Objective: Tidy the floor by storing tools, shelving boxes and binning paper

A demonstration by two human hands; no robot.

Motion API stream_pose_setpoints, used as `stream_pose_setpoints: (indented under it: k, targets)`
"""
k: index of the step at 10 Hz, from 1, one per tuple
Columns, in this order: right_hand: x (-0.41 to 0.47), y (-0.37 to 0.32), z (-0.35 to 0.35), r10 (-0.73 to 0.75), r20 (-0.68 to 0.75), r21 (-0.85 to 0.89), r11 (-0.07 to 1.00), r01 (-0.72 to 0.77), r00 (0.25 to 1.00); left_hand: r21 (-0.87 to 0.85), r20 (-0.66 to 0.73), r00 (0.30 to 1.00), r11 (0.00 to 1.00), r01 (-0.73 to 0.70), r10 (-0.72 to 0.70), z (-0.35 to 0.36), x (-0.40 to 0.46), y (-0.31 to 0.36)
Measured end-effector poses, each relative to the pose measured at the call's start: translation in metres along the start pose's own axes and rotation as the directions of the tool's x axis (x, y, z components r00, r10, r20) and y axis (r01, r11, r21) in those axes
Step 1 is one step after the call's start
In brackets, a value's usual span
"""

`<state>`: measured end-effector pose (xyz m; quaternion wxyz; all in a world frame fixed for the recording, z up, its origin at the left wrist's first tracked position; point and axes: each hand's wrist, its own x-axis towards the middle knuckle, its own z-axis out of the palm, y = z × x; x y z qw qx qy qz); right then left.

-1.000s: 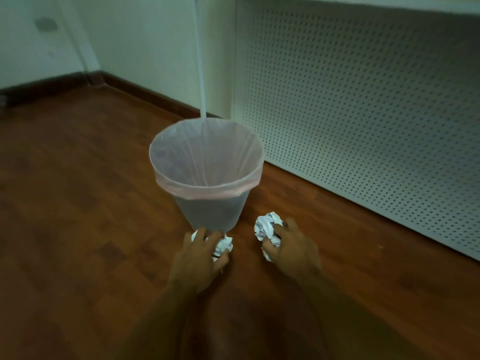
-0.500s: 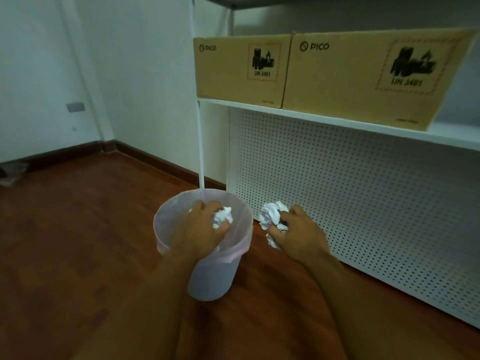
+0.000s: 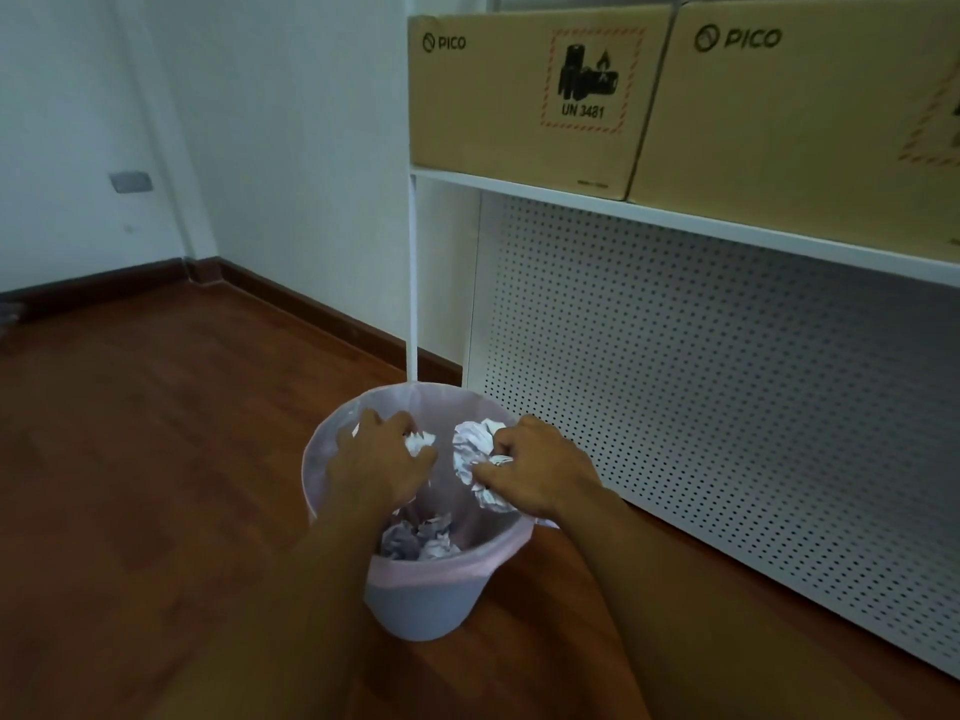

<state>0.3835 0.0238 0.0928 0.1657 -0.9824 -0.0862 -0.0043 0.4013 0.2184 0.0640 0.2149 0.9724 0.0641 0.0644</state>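
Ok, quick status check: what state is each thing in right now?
Left hand: closed on a paper ball, over the bin.
Right hand: closed on a larger paper ball, over the bin.
Bin: upright, pink liner fitted, crumpled paper inside.
Two cardboard boxes: shelved, closed.

Materials check for you: floor (image 3: 156, 459) is dark reddish wood plank with a soft sheen; bin (image 3: 421, 610) looks like smooth matt grey plastic, lined with a thin translucent pink plastic bag (image 3: 441, 566); the paper wads in your left hand (image 3: 376, 462) and right hand (image 3: 535, 472) are white, crumpled, rough-creased; more crumpled paper (image 3: 421, 537) lies inside the bin; shelf panel (image 3: 727, 381) is white perforated sheet, matt, likely painted metal; boxes (image 3: 524, 90) are plain matt brown cardboard; wall (image 3: 260, 148) is matt white paint.
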Motion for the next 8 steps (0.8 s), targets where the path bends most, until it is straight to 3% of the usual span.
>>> stream_pose_setpoints:
  k: [2, 4, 5, 8]
  targets:
    - [0.036, -0.018, 0.01, -0.001, 0.023, -0.007, 1.0, 0.001, 1.0, 0.005, 0.01, 0.999, 0.999, 0.045, -0.045, 0.011, 0.016, -0.014]
    - [0.051, -0.028, 0.031, 0.039, -0.003, -0.024, 0.999, -0.039, 0.999, -0.028, 0.077, 0.997, 1.0, 0.002, 0.0, 0.01, 0.018, -0.032]
    - [0.052, -0.028, 0.03, 0.072, -0.005, 0.043, 0.997, -0.071, 0.997, -0.011, 0.059, 0.998, 1.0, 0.013, -0.012, 0.001, 0.014, -0.028]
    - [0.045, -0.039, -0.048, 0.072, -0.02, -0.023, 0.997, -0.073, 0.997, 0.118, 0.105, 0.993, 0.99, -0.074, 0.061, -0.074, 0.014, 0.011]
